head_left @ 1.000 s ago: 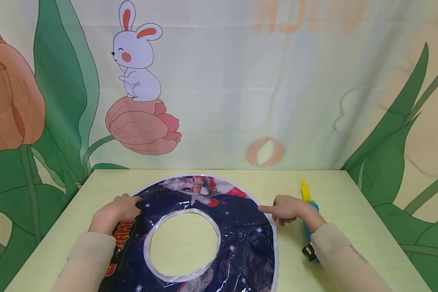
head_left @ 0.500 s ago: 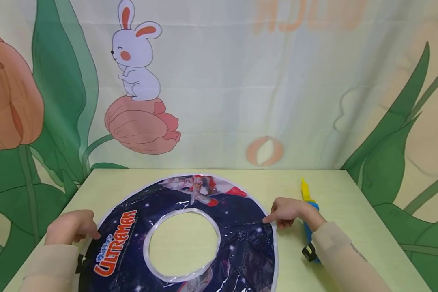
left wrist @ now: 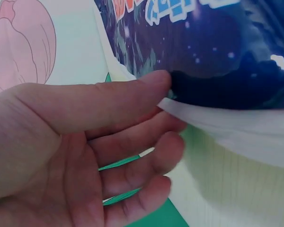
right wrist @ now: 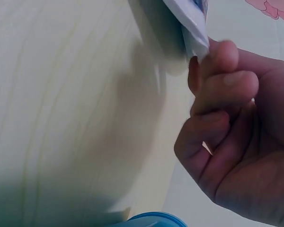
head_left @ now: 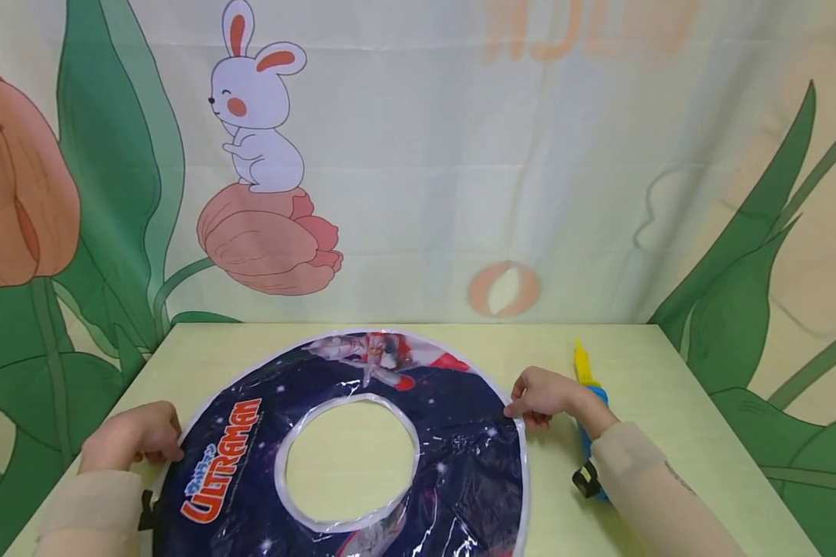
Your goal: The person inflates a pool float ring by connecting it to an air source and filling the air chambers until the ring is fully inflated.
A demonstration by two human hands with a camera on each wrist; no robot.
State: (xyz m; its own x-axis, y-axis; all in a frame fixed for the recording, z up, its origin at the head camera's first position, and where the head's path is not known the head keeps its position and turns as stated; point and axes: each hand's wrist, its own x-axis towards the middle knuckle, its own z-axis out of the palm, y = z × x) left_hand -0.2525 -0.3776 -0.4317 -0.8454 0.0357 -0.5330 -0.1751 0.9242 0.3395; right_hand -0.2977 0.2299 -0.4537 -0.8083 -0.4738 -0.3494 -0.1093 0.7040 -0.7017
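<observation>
A flat, deflated swim ring [head_left: 460,464], dark blue with a white rim and orange ULTRAMAN lettering, lies on the table around its round centre hole. At its left edge my left hand [head_left: 134,437] pinches the rim; in the left wrist view the thumb [left wrist: 151,87] is on top of the dark vinyl and the fingers are below. My right hand [head_left: 545,394] pinches the right edge of the ring. In the right wrist view the white rim [right wrist: 191,23] rises between thumb and fingers, a little off the table. The ring's near part runs out of the head view.
A blue hand pump [head_left: 587,441] with a yellow nozzle [head_left: 582,363] lies at the right, partly under the right forearm. The pale table [head_left: 634,348] ends at a printed curtain [head_left: 404,193] with a rabbit and tulips.
My left hand has moved from the ring's upper left toward me to its left edge, uncovering the lettering. The right hand has gone from pointing on the ring to pinching its rim.
</observation>
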